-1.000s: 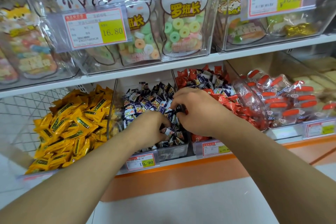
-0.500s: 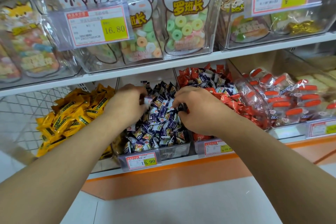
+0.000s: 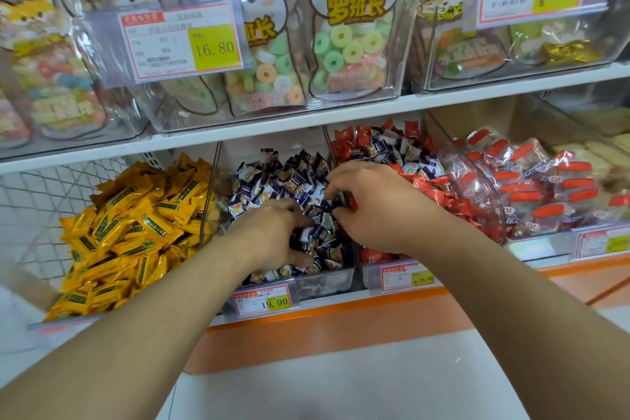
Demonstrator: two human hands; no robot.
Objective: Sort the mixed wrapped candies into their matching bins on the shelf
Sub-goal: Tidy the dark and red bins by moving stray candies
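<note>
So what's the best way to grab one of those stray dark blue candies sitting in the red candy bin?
Pinch a dark blue candy by its crimped wrapper end, from above and the front: it lies loose on top of the red candies, and the shelf overhead blocks a straight drop.

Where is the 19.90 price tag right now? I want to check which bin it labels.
Head view, lower centre: the 19.90 price tag hangs on the front of the dark-blue candy bin, under the left hand, right of the yellow candies.
</note>
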